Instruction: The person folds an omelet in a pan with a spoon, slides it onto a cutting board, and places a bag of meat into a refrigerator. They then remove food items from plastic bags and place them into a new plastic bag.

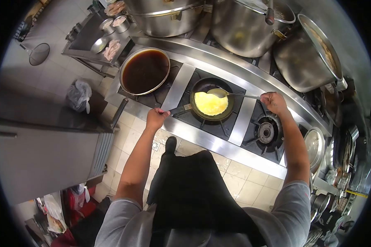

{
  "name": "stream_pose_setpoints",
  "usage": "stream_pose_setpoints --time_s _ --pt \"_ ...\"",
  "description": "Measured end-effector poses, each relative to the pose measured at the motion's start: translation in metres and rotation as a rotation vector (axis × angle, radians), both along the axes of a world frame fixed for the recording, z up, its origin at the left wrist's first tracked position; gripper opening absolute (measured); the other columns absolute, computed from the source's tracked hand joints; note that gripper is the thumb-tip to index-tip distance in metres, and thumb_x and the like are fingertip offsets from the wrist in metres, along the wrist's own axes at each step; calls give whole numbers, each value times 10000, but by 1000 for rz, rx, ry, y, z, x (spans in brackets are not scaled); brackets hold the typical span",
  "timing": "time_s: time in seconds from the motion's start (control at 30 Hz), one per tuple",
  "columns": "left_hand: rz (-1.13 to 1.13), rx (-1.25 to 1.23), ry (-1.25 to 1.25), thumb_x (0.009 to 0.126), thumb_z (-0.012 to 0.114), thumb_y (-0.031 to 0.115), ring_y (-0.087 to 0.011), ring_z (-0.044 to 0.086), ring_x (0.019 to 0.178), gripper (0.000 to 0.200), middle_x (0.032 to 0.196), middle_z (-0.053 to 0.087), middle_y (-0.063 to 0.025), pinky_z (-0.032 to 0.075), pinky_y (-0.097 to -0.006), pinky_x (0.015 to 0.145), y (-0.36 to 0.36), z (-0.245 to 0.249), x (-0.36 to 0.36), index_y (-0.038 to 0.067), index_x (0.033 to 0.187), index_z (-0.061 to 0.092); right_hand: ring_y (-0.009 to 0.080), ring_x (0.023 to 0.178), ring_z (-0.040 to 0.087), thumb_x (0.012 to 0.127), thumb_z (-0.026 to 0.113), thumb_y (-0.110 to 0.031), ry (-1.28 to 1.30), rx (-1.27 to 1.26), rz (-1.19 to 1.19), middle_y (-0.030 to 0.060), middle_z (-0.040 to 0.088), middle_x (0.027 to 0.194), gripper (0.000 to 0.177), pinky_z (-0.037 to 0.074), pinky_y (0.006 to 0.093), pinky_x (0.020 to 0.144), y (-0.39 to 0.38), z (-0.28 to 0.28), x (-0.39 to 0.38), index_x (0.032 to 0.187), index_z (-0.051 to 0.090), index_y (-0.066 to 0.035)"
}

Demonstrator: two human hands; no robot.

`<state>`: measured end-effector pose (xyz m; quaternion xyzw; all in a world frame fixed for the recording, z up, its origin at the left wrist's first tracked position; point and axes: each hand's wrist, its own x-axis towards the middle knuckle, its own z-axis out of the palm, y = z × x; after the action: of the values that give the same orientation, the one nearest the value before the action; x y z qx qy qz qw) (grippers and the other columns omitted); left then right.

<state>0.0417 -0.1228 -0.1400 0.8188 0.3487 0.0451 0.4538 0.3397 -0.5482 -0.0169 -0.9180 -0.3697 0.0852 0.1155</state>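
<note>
My left hand (155,119) is closed around the dark handle of a frying pan (198,84), which rests on the middle burner. A yellow layer of egg (211,105) lies in the pan, covering its lower part. From the right, my right hand (274,102) grips the long thin handle of a ladle (219,93). The ladle's round bowl is inside the pan, against the upper edge of the egg. Whether the bowl holds anything is hard to make out.
A wide pan of dark brown liquid (146,71) stands on the left burner. The right burner (266,131) has nothing on it. Large steel pots (244,29) line the back. A metal lid (314,149) leans at the right. A steel cabinet (49,160) stands at the left.
</note>
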Motion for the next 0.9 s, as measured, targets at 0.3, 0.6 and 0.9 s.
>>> stream_pose_setpoints --time_s 0.3,0.6,0.9 --pt "51 -66 -75 773 770 185 -104 519 548 231 623 596 -32 421 -254 529 -20 -2 -12 4 745 628 290 785 614 876 566 -249 -298 -119 280 98 612 770 160 488 419 662 1 35 -28 907 657 -121" --pt "90 -96 -41 742 787 218 -159 587 585 259 656 650 -79 471 -304 591 -24 0 -17 9 718 637 230 740 605 761 592 -141 -495 -180 336 58 553 720 217 504 359 596 -32 43 -73 969 646 -115" --pt "66 -85 -30 757 780 250 -151 571 534 293 615 626 -76 460 -299 534 -26 8 -18 -1 735 629 301 760 620 856 589 -213 -391 -158 77 124 609 774 138 500 418 665 -10 47 -53 922 658 -114"
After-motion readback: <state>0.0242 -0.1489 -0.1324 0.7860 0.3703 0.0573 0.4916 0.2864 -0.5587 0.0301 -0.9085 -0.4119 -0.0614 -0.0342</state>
